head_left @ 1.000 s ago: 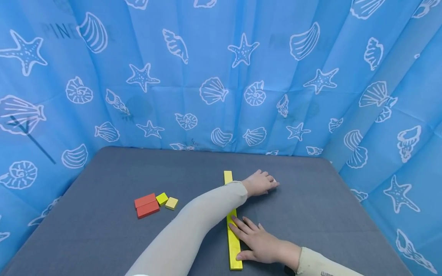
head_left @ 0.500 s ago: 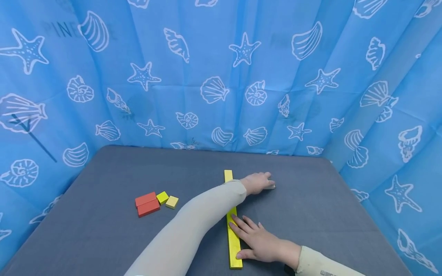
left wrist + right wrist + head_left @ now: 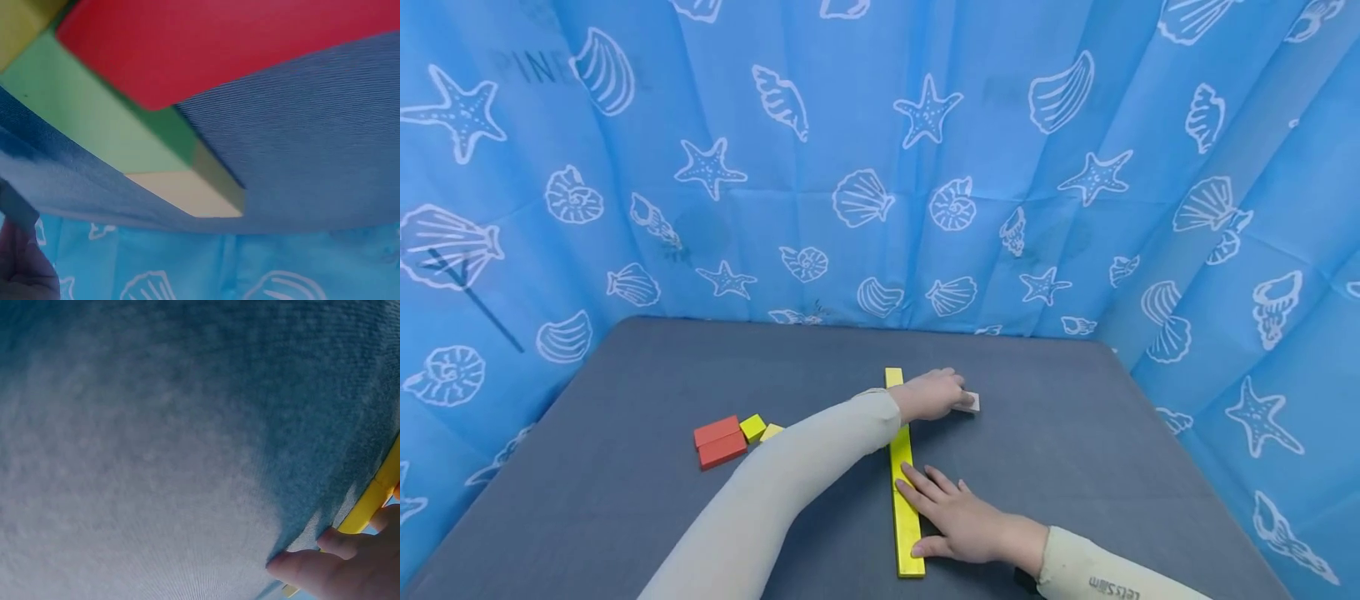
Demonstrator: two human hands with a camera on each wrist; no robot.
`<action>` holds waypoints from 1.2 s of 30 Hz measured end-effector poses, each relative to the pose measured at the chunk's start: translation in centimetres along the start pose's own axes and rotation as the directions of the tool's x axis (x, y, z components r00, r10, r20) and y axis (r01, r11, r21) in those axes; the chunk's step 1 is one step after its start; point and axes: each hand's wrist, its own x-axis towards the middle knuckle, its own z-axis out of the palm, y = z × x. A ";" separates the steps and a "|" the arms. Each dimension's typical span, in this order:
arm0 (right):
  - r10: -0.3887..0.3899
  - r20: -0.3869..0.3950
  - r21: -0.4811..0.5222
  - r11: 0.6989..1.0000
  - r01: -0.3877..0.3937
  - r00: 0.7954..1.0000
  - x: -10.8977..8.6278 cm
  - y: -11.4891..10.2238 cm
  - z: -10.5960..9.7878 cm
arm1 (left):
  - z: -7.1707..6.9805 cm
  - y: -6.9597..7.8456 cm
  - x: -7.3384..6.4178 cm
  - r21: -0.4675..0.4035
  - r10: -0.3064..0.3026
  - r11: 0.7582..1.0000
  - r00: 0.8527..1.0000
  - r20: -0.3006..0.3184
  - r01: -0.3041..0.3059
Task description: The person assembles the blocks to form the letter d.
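A long, narrow yellow row of blocks (image 3: 907, 533) runs front to back on the table, with a seam visible in the right wrist view. My right hand (image 3: 964, 523) rests fingertips and thumb along its right side, fingers spread. Reaching across the row, my left hand (image 3: 934, 394) pinches a small pale block (image 3: 972, 402), which also shows in the left wrist view as a shaded block (image 3: 15, 206). My left forearm hides the middle of the row. Close up in the left wrist view are a red block (image 3: 219, 44), a green block (image 3: 94, 112) and a cream block end (image 3: 194, 194).
Two red blocks (image 3: 722, 450) lie side by side at the left, beside a small yellow block (image 3: 752, 428). A pale yellow block (image 3: 771, 432) is partly covered by my left sleeve. A blue shell-print curtain (image 3: 865, 250) hangs behind the grey table (image 3: 1060, 433).
My left hand has gone from spread fingers over the pale block to pinching it, and has carried it leftward towards the row. The right hand keeps its place.
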 end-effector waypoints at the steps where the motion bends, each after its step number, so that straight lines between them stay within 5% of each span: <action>1: -0.001 0.000 -0.004 1.000 0.001 1.000 0.0 0.0 0.0 | -0.2 -0.1 -0.5 0.005 0.011 1.000 1.000 -0.021 -0.011; 10: 0.028 0.007 -0.010 1.000 -0.028 1.000 0.0 -0.1 0.0 | -1.0 -0.6 -6.0 0.070 0.149 0.988 0.967 -0.208 -0.137; 16: 0.039 0.008 -0.020 0.999 -0.038 0.999 0.2 -0.3 0.2 | -0.3 -1.1 -10.3 0.139 0.175 0.980 0.943 -0.284 -0.141; 24: 0.053 0.010 -0.038 0.998 -0.052 0.999 0.5 -0.4 0.6 | 0.3 -2.0 -16.4 0.092 0.110 0.993 0.901 -0.419 -0.078; 36: 0.037 0.033 -0.010 0.999 -0.037 0.999 0.7 0.2 0.5 | 3.5 -3.8 -26.0 0.017 -0.008 1.000 0.897 -0.442 0.018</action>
